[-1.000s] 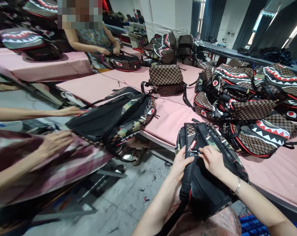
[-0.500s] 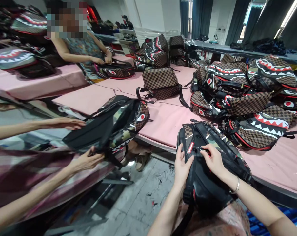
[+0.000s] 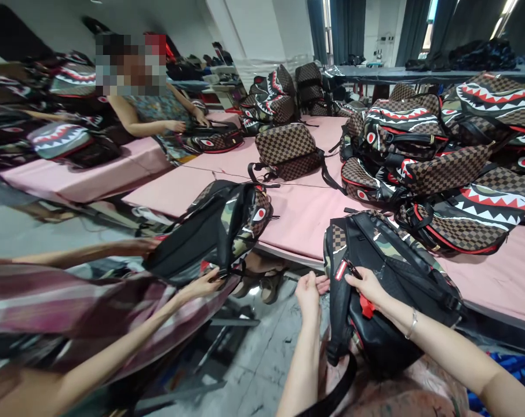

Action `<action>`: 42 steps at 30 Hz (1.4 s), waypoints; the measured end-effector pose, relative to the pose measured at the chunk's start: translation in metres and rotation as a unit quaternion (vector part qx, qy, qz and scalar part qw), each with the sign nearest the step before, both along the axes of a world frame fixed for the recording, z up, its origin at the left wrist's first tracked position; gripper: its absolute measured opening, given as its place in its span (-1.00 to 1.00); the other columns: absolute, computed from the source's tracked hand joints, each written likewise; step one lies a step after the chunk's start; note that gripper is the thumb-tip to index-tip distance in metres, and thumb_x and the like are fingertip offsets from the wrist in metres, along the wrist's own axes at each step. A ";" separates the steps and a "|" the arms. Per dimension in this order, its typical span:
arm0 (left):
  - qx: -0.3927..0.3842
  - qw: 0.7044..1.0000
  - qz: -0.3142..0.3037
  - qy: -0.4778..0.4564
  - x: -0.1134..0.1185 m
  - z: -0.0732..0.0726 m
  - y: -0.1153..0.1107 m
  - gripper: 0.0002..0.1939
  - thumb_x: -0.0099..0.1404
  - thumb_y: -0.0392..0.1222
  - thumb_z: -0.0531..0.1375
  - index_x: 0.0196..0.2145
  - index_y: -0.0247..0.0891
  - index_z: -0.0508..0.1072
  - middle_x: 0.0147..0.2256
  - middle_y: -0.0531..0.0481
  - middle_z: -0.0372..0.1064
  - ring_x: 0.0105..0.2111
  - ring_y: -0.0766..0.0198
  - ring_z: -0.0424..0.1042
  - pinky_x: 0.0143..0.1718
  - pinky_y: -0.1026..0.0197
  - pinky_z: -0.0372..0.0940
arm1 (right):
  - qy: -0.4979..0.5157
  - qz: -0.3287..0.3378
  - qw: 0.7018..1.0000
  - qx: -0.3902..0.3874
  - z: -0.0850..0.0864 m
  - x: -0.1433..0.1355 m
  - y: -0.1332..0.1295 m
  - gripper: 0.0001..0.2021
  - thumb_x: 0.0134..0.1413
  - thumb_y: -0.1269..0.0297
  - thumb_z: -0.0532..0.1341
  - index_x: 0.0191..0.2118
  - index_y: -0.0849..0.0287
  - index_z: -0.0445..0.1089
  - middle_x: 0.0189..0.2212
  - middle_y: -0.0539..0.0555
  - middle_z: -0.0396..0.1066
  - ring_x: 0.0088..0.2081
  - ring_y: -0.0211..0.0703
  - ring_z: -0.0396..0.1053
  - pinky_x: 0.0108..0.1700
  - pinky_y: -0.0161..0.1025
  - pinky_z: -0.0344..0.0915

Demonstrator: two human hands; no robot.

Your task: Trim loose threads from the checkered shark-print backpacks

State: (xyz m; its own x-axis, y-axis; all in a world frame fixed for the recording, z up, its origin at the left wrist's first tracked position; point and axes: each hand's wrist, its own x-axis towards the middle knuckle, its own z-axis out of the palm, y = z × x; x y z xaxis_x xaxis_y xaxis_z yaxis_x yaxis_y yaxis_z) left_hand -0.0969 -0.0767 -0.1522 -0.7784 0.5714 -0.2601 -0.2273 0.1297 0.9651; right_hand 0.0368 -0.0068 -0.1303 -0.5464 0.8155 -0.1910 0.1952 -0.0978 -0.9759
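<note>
A black backpack (image 3: 388,255) with camouflage and brown check panels leans against the table's front edge, its strap side facing up. At its left edge is my left hand (image 3: 311,292), fingers loosely bent and a little apart, with nothing visible in them. My right hand (image 3: 369,285) is closed over the backpack beside the red-and-white label (image 3: 341,270) on the shoulder strap. From its fingertips a small dark tool (image 3: 353,269) sticks out, and a red piece (image 3: 367,307) hangs below the palm. The tool's kind is mostly hidden.
A co-worker's hands (image 3: 204,284) hold another backpack (image 3: 193,243) at the left. Shark-mouth backpacks (image 3: 475,214) pile up on the right of the pink table (image 3: 288,214). A checked backpack (image 3: 288,147) lies mid-table. Another person (image 3: 152,116) handles a bag at the far side.
My left hand has come off the strap and moved left to the backpack's edge. My right hand has shifted toward the label, and the red piece now hangs below it.
</note>
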 end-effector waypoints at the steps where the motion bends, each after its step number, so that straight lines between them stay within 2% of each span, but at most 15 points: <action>1: -0.021 1.000 -0.008 0.001 -0.012 -0.001 -0.006 -0.70 0.11 -0.01 0.08 -0.34 -0.33 0.33 -0.52 -0.07 0.39 -0.53 0.21 0.42 -0.45 0.14 0.31 | -0.015 0.006 1.000 0.003 -0.001 0.001 0.000 -0.68 -0.10 0.02 0.14 -0.57 0.19 0.18 -0.70 -0.12 0.04 -0.64 -0.38 -0.03 -0.59 -0.38 -0.07; 4: -0.094 0.994 -0.026 0.049 -0.046 -0.002 -0.029 -0.68 0.03 -0.15 0.18 -0.22 -0.30 0.36 -0.23 -0.23 0.41 -0.21 0.07 0.43 -0.16 0.02 0.27 | -0.040 0.018 0.999 0.007 -0.006 0.002 0.002 -0.68 -0.05 0.04 0.11 -0.58 0.19 0.18 -0.72 -0.12 0.04 -0.66 -0.39 -0.03 -0.61 -0.38 -0.09; 6: -0.139 0.983 -0.044 0.113 -0.060 -0.001 -0.042 -0.67 -0.03 -0.20 0.22 -0.24 -0.29 0.41 -0.08 -0.26 0.34 0.00 0.00 0.28 0.01 -0.01 0.13 | -0.057 0.030 0.998 0.009 -0.010 0.001 0.003 -0.68 -0.01 0.06 0.07 -0.59 0.19 0.17 -0.73 -0.12 0.04 -0.68 -0.39 -0.03 -0.62 -0.39 -0.08; 7: -0.155 0.976 -0.059 0.138 -0.062 -0.001 -0.047 -0.70 -0.03 -0.17 0.22 -0.28 -0.29 0.44 -0.07 -0.25 0.34 0.04 -0.03 0.23 0.05 -0.01 0.08 | -0.066 0.039 0.997 0.010 -0.012 0.000 0.004 -0.68 0.01 0.08 0.05 -0.60 0.19 0.17 -0.73 -0.12 0.05 -0.68 -0.39 -0.02 -0.62 -0.39 -0.07; 10: -0.150 0.973 -0.107 0.137 -0.045 -0.001 -0.048 -0.66 0.07 0.02 0.15 -0.33 -0.31 0.48 -0.19 -0.19 0.43 -0.03 -0.02 0.30 -0.02 0.02 0.16 | -0.101 0.074 0.992 0.030 -0.013 -0.001 0.007 -0.70 0.01 0.15 0.05 -0.63 0.20 0.20 -0.74 -0.10 0.12 -0.68 -0.38 0.04 -0.59 -0.39 -0.02; 12: -0.091 0.983 -0.151 0.048 -0.022 -0.001 -0.042 -0.54 0.08 0.09 0.14 -0.17 -0.31 0.42 -0.19 -0.16 0.44 -0.13 0.06 0.37 -0.12 0.09 0.25 | -0.123 0.099 0.986 0.059 -0.009 0.001 0.012 -0.73 -0.03 0.21 0.10 -0.64 0.20 0.25 -0.72 -0.07 0.21 -0.63 -0.35 0.14 -0.52 -0.38 0.04; 14: -0.022 0.973 -0.217 -0.075 0.000 0.000 -0.034 -0.44 0.02 0.05 0.22 -0.06 -0.31 0.34 -0.17 -0.18 0.43 -0.20 0.12 0.41 -0.20 0.14 0.29 | -0.145 0.103 0.979 0.096 -0.002 0.005 0.021 -0.75 -0.04 0.25 0.12 -0.64 0.20 0.29 -0.67 -0.04 0.29 -0.56 -0.30 0.23 -0.44 -0.36 0.08; 17: 0.030 0.948 -0.271 -0.162 0.015 0.002 -0.029 -0.44 -0.06 -0.08 0.32 -0.09 -0.32 0.35 -0.21 -0.17 0.45 -0.26 0.17 0.43 -0.21 0.19 0.29 | -0.190 0.046 0.969 0.154 0.010 0.013 0.039 -0.75 0.04 0.25 0.05 -0.57 0.18 0.31 -0.56 0.01 0.35 -0.47 -0.23 0.27 -0.37 -0.32 0.08; 19: 0.039 0.952 -0.261 -0.155 0.013 0.003 -0.030 -0.49 -0.08 -0.14 0.33 -0.14 -0.31 0.38 -0.23 -0.13 0.46 -0.28 0.20 0.44 -0.21 0.22 0.28 | -0.217 -0.004 0.959 0.181 0.017 0.017 0.051 -0.77 0.08 0.26 -0.01 -0.48 0.17 0.31 -0.50 0.04 0.35 -0.43 -0.19 0.28 -0.36 -0.30 0.07; 21: 0.041 0.957 -0.250 -0.145 0.008 0.003 -0.033 -0.53 -0.08 -0.16 0.33 -0.17 -0.31 0.39 -0.27 -0.09 0.47 -0.33 0.24 0.44 -0.24 0.24 0.29 | -0.240 -0.023 0.950 0.200 0.022 0.020 0.060 -0.85 0.05 0.23 0.05 -0.35 0.16 0.31 -0.50 0.02 0.34 -0.43 -0.17 0.27 -0.36 -0.30 0.07; 24: 0.043 0.961 -0.236 -0.136 0.003 0.003 -0.036 -0.53 -0.05 -0.14 0.31 -0.15 -0.29 0.38 -0.29 -0.08 0.47 -0.35 0.23 0.44 -0.27 0.22 0.30 | -0.250 0.040 0.942 0.221 0.027 0.018 0.066 -0.76 0.00 0.13 0.13 -0.21 0.11 0.27 -0.53 -0.05 0.31 -0.48 -0.21 0.25 -0.40 -0.32 0.07; 27: 0.046 0.971 -0.205 -0.111 0.003 0.004 -0.034 -0.43 -0.06 -0.14 0.31 -0.05 -0.27 0.34 -0.21 -0.11 0.46 -0.23 0.17 0.43 -0.15 0.16 0.29 | -0.209 0.151 0.934 0.246 0.031 0.014 0.069 -0.81 0.07 0.13 0.08 -0.31 0.11 0.31 -0.49 -0.06 0.34 -0.46 -0.25 0.25 -0.39 -0.34 0.08; 32: 0.046 0.982 -0.176 -0.052 0.001 0.006 -0.029 -0.36 -0.14 -0.18 0.34 -0.04 -0.28 0.35 -0.07 -0.10 0.39 -0.05 0.11 0.34 0.03 0.08 0.18 | -0.175 0.264 0.901 0.296 0.037 0.006 0.087 -0.88 0.03 0.25 0.14 -0.41 0.16 0.35 -0.47 -0.04 0.36 -0.42 -0.25 0.26 -0.35 -0.35 0.07; 37: 0.040 0.982 -0.185 -0.029 -0.001 0.008 -0.029 -0.35 -0.12 -0.18 0.33 -0.01 -0.29 0.35 -0.05 -0.10 0.37 -0.02 0.07 0.31 0.08 0.03 0.11 | -0.147 0.321 0.874 0.333 0.038 -0.003 0.100 -0.90 -0.02 0.27 0.19 -0.37 0.17 0.37 -0.42 -0.01 0.37 -0.39 -0.23 0.26 -0.32 -0.35 0.08; 42: 0.049 0.975 -0.218 -0.023 -0.003 0.008 -0.029 -0.36 -0.07 -0.18 0.30 0.01 -0.28 0.32 0.00 -0.10 0.32 0.03 0.08 0.26 0.10 0.07 0.07 | -0.140 0.359 0.856 0.344 0.039 -0.012 0.097 -0.89 0.00 0.26 0.19 -0.37 0.18 0.37 -0.43 0.00 0.37 -0.40 -0.23 0.25 -0.33 -0.36 0.07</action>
